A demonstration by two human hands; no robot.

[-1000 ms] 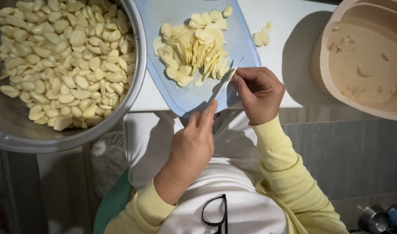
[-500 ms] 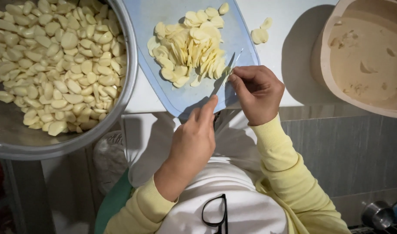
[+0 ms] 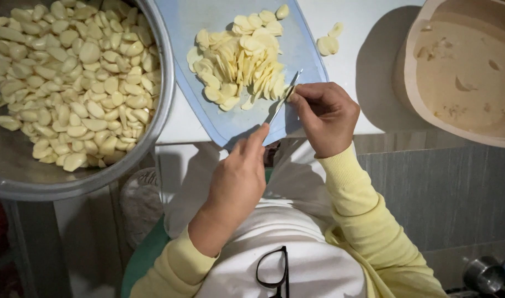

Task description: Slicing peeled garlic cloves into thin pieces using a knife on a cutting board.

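Fingers of the left hand (image 3: 238,176) grip the knife (image 3: 282,102), forefinger along its spine; the right hand (image 3: 325,116) curls, pinching garlic (image 3: 290,95) on the board (image 3: 208,27).

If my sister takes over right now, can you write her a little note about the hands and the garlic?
Left hand: grips the knife, forefinger along the blade.
Right hand: fingertips pinched at the knife tip, beside the slices; what they hold is hidden.
Done: a heap of sliced garlic on the blue cutting board; a few stray slices on the white table.
Left: a metal bowl full of whole peeled cloves.
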